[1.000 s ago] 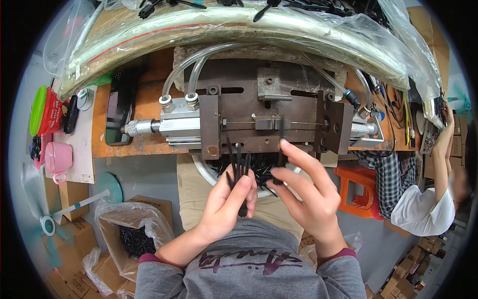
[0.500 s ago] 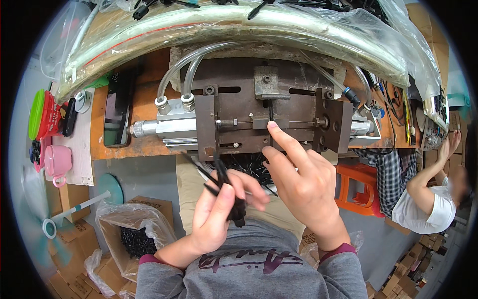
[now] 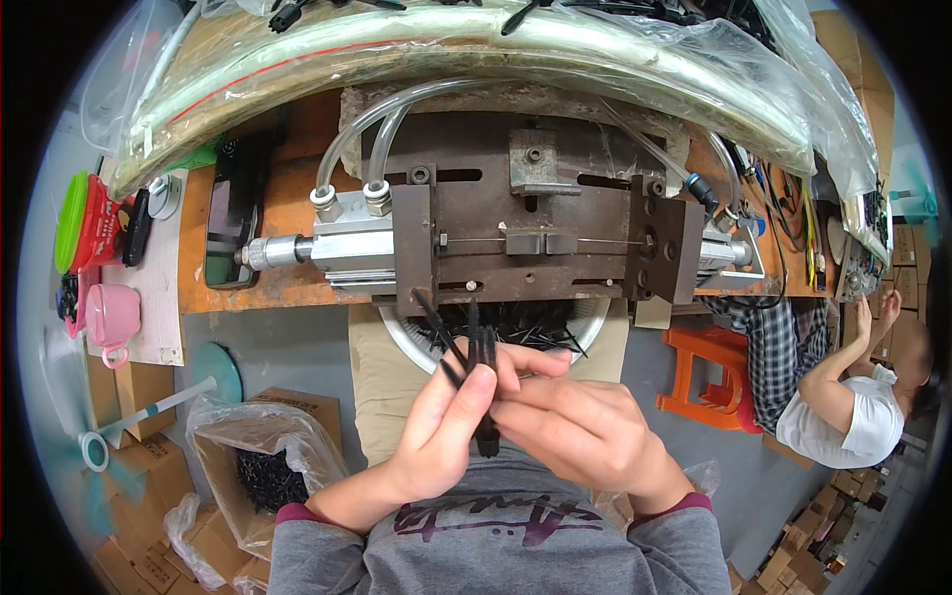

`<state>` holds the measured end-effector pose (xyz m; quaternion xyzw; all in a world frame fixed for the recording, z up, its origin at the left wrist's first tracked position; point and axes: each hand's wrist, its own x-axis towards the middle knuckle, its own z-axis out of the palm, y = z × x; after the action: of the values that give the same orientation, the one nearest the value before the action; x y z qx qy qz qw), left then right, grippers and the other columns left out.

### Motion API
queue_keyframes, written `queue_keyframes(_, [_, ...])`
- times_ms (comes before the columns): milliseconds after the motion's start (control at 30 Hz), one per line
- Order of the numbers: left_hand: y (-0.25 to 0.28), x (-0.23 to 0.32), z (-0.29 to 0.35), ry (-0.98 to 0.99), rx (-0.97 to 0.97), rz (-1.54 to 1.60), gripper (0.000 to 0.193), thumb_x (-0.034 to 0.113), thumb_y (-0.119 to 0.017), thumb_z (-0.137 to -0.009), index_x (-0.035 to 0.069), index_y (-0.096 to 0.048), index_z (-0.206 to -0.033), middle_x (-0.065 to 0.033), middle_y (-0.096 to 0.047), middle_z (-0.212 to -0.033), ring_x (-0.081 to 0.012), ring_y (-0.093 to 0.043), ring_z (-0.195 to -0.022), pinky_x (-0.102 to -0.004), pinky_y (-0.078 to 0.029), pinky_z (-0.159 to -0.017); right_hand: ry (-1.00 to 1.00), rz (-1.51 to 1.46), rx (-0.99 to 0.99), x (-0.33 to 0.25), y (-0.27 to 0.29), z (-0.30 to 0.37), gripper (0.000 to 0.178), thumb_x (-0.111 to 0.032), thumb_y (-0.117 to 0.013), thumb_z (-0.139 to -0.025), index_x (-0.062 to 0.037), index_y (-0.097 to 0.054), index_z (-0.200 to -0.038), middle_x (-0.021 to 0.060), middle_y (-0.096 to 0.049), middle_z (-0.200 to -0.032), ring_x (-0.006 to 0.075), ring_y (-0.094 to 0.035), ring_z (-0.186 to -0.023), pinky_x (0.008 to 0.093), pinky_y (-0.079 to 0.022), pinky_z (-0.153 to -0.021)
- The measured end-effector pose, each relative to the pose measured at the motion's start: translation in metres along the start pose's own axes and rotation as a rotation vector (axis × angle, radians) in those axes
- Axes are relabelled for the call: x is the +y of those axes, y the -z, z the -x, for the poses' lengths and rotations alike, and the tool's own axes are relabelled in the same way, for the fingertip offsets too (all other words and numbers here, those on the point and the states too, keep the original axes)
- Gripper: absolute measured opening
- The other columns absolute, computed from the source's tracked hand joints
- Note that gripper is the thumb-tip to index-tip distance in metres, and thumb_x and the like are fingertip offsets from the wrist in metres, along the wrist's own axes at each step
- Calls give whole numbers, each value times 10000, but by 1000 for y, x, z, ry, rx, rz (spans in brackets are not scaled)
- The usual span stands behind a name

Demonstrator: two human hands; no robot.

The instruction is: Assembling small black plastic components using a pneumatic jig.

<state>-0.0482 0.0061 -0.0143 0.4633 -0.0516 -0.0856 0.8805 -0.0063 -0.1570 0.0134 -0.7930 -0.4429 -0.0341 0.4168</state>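
Note:
My left hand (image 3: 438, 428) is closed around a bundle of thin black plastic parts (image 3: 482, 349), held upright above my lap, with a couple of parts splayed to the left. At the bundle's lower right side my right hand (image 3: 585, 421) pinches with thumb and fingers against the parts; its fingertips are partly hidden. Ahead of both hands stands a brown metal fixture (image 3: 496, 276). In its middle sits a small slotted metal block (image 3: 540, 242) with no black part in its slot. A white basin (image 3: 598, 332) of similar black parts lies under the fixture's front edge.
Air cylinders (image 3: 352, 253) with clear hoses flank the fixture. A phone (image 3: 233, 223) and a pink cup (image 3: 114, 322) are at the left. Below stand a lined carton (image 3: 223, 426) and a fan (image 3: 94, 453). An orange stool (image 3: 704, 377) and a seated person (image 3: 838, 407) are at the right.
My right hand has drawn back from the fixture's block to the bundle. The black part is out of the slot, and the left cylinder's rod has pulled back. My left hand moved slightly right.

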Motion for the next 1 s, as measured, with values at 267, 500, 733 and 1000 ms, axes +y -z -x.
queue_keyframes(267, [1,0,-4,128,68,50,271,244,-305,-1036,26,-434,-939,-331,-575,-1142,-414,-548,-1149,-505,-405,-1021,106,197,-58,7,3,3,304,-67,-669,-678,15,-671,-971,111,-656,-959,187,-670,-763,275,-554,-640])
queue_keyframes(500, [-5,-1,-3,143,130,-24,197,177,-310,-1050,12,-409,-1093,-231,-572,-1173,-254,-603,-1054,-366,-489,-925,52,129,92,12,9,10,315,-1,-733,-669,-1,-673,-978,122,-659,-999,215,-666,-792,279,-535,-636])
queue_keyframes(733, [0,-2,8,48,112,26,158,173,-321,-1045,20,-360,-1059,-159,-542,-1005,-190,-632,-724,-296,-537,-668,-98,355,53,27,9,-5,282,-5,-701,-697,43,-601,-956,246,-578,-1238,266,-653,-824,322,-549,-727])
queue_keyframes(1000, [-3,2,10,-57,94,31,188,214,-351,-1040,42,-347,-964,-123,-490,-905,-155,-549,-610,-251,-469,-568,-75,572,-57,20,9,-26,192,-27,-683,-748,4,-613,-924,183,-610,-1249,143,-532,-524,258,-445,-515])
